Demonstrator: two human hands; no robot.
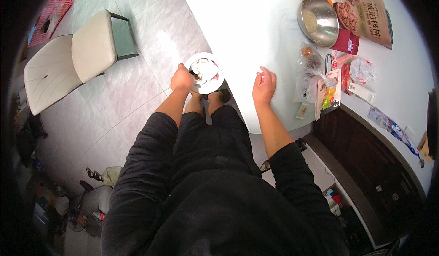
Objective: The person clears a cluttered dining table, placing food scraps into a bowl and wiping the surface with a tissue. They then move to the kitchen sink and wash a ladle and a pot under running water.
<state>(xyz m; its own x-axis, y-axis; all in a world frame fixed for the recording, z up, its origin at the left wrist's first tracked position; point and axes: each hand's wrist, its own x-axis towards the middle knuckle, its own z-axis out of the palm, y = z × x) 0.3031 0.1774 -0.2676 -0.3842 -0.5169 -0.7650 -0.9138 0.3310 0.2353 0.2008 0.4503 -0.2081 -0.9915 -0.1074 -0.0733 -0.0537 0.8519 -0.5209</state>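
My left hand (182,78) grips the left rim of a round white container (189,64) beside the table edge, above my feet. Crumpled white and darker scraps (204,71) lie inside it; its depth is hard to judge. Over the white table (240,33), my right hand (264,86) has its fingers partly curled and its thumb apart, with nothing visible in it. Farther right on the table are a clear plastic bag (310,62) with items inside and a paper packet (320,96) bearing writing.
A steel bowl (327,22), a brown food package (374,22) and a crumpled white plastic bag (363,71) stand along the right side. A cream chair (94,46) is on the tiled floor to the left, with a pink wire cage (56,9) beyond it. A dark door (363,166) is at lower right.
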